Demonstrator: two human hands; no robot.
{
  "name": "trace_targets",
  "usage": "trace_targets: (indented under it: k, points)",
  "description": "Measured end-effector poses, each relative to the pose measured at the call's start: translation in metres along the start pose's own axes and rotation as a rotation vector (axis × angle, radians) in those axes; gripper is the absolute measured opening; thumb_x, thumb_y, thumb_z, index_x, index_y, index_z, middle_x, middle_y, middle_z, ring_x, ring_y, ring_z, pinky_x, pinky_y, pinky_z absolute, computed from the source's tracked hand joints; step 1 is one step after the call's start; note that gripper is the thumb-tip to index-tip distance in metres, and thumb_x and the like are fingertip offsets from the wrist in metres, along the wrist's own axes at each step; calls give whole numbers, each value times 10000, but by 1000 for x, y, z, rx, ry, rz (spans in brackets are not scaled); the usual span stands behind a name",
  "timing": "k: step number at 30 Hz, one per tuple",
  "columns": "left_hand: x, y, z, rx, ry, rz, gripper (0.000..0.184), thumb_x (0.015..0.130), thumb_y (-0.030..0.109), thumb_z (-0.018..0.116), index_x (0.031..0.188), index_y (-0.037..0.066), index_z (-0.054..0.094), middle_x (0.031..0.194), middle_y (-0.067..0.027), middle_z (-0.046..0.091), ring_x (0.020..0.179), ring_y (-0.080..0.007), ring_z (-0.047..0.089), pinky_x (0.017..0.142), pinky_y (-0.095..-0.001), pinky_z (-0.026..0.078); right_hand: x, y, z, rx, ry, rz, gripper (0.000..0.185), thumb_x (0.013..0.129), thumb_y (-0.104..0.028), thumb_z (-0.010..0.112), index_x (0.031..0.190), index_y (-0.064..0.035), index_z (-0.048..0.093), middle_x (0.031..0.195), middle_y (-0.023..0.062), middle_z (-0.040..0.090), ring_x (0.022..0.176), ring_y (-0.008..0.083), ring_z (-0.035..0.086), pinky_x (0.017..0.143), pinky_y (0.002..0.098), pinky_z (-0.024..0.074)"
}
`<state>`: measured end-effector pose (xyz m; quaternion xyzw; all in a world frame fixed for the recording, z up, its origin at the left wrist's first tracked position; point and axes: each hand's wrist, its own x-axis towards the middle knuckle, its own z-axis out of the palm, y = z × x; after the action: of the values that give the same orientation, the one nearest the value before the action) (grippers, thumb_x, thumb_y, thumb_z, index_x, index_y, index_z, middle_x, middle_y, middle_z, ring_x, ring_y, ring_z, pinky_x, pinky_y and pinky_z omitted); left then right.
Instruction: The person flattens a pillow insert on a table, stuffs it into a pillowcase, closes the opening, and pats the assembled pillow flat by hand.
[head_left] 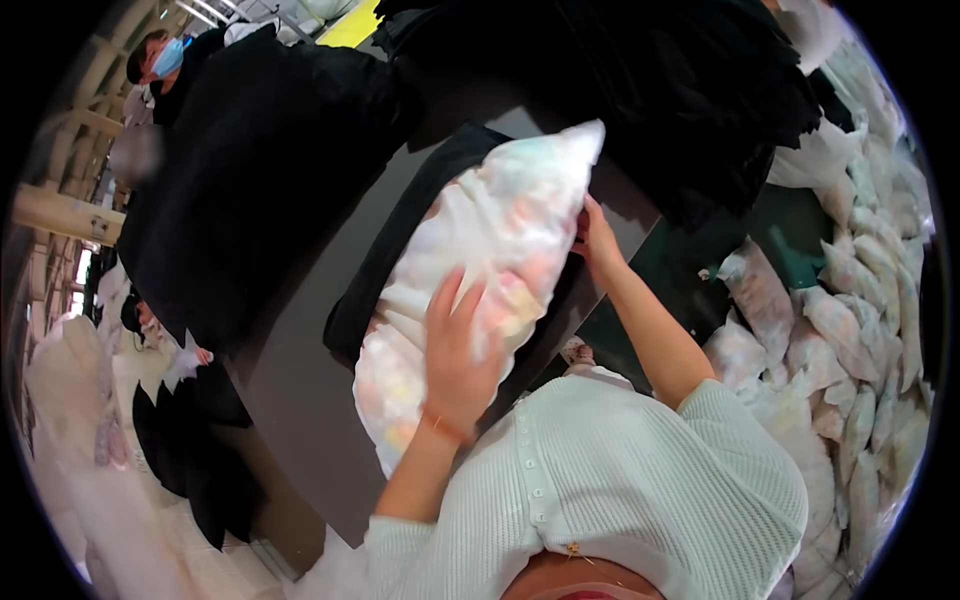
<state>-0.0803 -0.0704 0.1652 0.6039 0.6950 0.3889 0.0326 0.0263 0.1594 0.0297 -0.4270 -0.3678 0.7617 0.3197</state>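
Apparently settling the stuffed white bag (490,225) on black cloth (396,244) atop the grey table (292,372), with left hand (460,360) splayed over it and right hand (597,240) at its edge, grip hidden. Next, probably, align bag with cloth.

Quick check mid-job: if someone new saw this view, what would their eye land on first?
Probably the plump white bag in the centre, coloured patches showing through, over black cloth on the grey table; the left hand is spread on it, the right hand at its right edge. Next, the heap of pale bags at right and the large black pile at upper left.
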Motion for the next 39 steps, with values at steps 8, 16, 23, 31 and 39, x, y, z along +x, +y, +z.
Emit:
trace_targets:
  k: [8,16,23,31,39]
  points:
    - [146,-74,59,448,-77,39,832,749,90,711,1474,111,305,1476,-228,337,1311,-433,387,1044,-444,378,-2,11,58,507,-359,-99,410,909,-53,406,1314,-60,471,1082,84,580,1024,173,552,833,372,513]
    - [154,-93,27,247,-96,-75,772,706,-146,528,1409,162,440,1297,-182,551,1188,-373,531,970,-393,452,63,55,63,-1002,-435,-1276,172,767,-94,555,879,-91,685,924,82,619,964,258,584,766,364,486]
    - [141,-112,40,183,-21,-38,740,696,-185,447,1377,103,466,1367,-163,511,1265,-360,476,1045,-388,399,99,77,85,-1726,-558,-935,361,845,-206,573,1202,-186,621,1304,-37,516,1030,158,602,666,338,516]
    - [147,-109,33,82,31,-180,727,700,-198,422,1356,109,478,1305,-180,562,1222,-353,531,1033,-387,414,131,95,121,-2083,-474,-703,231,810,-179,619,1015,-162,724,1028,-31,696,726,194,692,402,397,482]
    - [148,-143,18,380,75,217,611,726,-171,487,1278,82,554,1297,-103,589,1239,-334,509,1044,-392,410,102,37,90,-1787,-618,-792,190,823,-232,583,841,-116,732,869,99,707,777,276,686,639,412,538]
